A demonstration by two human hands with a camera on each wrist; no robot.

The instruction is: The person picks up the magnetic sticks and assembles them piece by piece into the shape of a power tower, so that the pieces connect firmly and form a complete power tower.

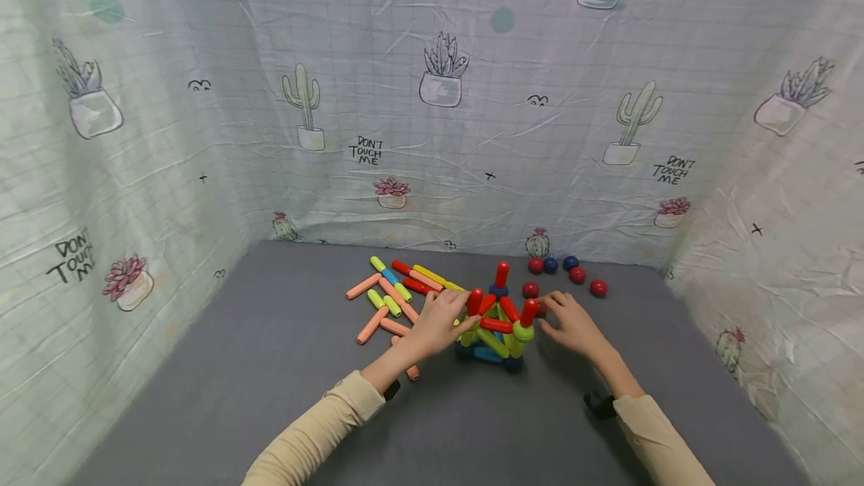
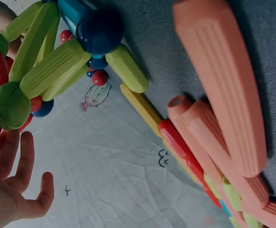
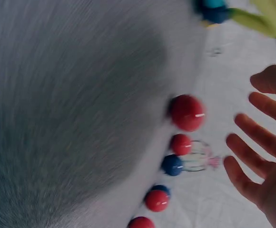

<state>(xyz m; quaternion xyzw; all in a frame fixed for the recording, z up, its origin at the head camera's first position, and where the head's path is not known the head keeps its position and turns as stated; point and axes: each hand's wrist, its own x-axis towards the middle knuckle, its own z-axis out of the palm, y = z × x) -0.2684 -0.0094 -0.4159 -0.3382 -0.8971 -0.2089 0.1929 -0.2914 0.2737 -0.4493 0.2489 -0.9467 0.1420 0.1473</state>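
Head view: on the bench [image 1: 270, 366], the stick-and-ball frame [image 1: 493, 343] stands between left hand [image 1: 440, 323] and right hand [image 1: 572, 325] — the left, nearer, pinches its upright leftmost red stick [image 1: 475, 301]; the right, just beside, has fingers loosely spread, holding nothing.

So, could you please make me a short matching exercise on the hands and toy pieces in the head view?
1. Left hand
2. Right hand
3. Loose balls
4. Upright sticks atop the structure

A. All red
B. Right of the structure, fingers spread
C. Some red, some blue
D. At the structure's left side

Pairs: 1-D, 2-B, 3-C, 4-A
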